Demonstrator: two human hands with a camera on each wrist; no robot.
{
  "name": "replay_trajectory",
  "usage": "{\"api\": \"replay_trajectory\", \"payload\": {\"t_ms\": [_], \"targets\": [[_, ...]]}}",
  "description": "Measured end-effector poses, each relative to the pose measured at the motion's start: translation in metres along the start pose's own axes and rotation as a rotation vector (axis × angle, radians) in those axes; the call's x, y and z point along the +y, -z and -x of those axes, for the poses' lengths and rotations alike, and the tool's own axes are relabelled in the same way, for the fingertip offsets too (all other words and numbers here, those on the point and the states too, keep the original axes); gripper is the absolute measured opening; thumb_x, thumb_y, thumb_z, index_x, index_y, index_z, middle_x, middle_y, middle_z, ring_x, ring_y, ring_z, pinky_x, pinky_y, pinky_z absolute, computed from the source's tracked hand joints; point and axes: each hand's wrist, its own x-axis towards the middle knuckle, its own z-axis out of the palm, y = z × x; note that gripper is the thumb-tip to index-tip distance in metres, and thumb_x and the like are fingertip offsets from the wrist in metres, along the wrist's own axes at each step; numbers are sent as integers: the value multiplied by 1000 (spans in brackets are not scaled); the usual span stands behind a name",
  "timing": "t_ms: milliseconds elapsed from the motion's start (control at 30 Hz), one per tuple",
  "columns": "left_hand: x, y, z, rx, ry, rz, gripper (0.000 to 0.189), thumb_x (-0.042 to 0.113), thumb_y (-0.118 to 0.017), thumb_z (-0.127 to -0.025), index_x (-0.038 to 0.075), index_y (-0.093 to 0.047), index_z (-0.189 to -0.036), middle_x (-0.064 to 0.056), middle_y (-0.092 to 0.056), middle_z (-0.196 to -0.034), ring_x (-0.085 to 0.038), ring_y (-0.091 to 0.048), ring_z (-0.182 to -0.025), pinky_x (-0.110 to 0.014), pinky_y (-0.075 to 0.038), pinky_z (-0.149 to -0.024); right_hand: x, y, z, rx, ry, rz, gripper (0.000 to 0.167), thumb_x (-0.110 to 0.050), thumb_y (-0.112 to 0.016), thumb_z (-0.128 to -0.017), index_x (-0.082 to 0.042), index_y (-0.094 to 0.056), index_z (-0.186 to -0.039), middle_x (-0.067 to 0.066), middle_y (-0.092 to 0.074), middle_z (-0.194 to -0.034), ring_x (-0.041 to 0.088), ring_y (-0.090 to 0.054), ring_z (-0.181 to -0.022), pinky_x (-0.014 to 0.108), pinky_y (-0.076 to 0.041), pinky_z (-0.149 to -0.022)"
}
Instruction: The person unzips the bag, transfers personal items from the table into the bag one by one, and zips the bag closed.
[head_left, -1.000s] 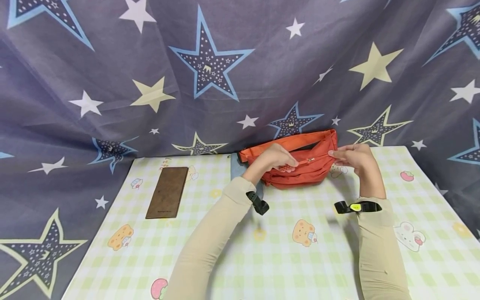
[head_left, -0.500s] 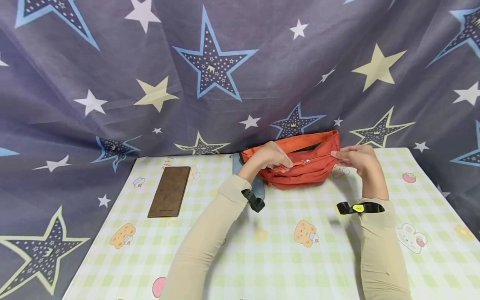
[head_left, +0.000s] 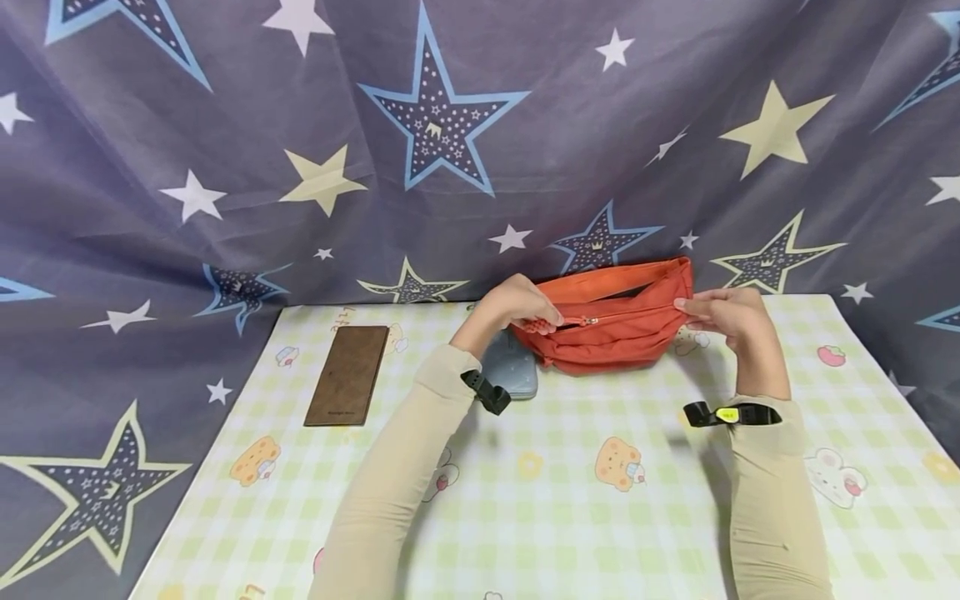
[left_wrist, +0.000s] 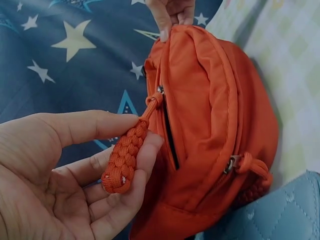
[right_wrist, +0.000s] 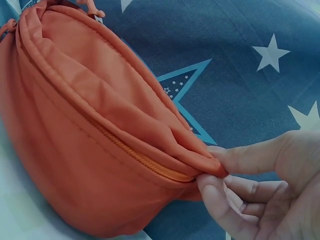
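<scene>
A red-orange waist bag [head_left: 622,333] stands at the back of the table, its strap looped behind it. My left hand [head_left: 517,302] pinches the braided cord pull [left_wrist: 125,155] of the upper zipper between thumb and fingers. In the left wrist view, a narrow dark slit [left_wrist: 170,137] runs from the zipper slider [left_wrist: 160,90] toward the near end of the bag. A second zipper pull [left_wrist: 252,167] hangs from the front pocket. At the bag's other end, my right hand [head_left: 731,317] pinches the fabric corner between thumb and fingers, seen closely in the right wrist view.
A blue-grey quilted case [head_left: 512,367] lies beside the bag's left end, partly behind my left wrist. Farther left is a flat brown wallet-like item [head_left: 347,377] on the checked tablecloth [head_left: 570,533]. A star-patterned curtain [head_left: 465,225] hangs behind the table.
My left hand has moved left along the bag, drawing the zipper slider with it. More of the blue-grey case shows. The right hand keeps its hold on the bag's corner.
</scene>
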Motion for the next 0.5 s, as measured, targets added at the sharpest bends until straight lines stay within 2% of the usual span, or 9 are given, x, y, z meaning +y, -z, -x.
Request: {"api": "replay_trajectory", "payload": {"t_ms": [200,367,500], "targets": [[-5,2,-2,-28,12,-49,8,11,-79,-85,4,-81,-84,-1,-72,-68,-13,-63,-64,-27,-51,-62,1,1,-1,-6,2,-7,11,-18,-75,-94,-17,-67,-87,-15,-72,-67,0,-71,-64,21,-61,-70],[-10,4,-1,-39,17,-86,9,11,-79,-85,3,-80,-83,-2,-72,-69,-14,-62,-64,-31,-50,-67,2,1,-1,-12,12,-14,11,-17,-74,-94,-16,-65,-89,-15,-72,-67,0,-71,-64,21,-61,-70],[-13,8,2,-33,5,-103,10,9,-76,-84,3,-78,-76,-2,-70,-67,-13,-58,-61,-34,-48,-69,1,2,0,-13,25,-29,15,-16,-74,-94,-20,-68,-81,-14,-72,-66,1,-71,-63,21,-61,-69]]}}
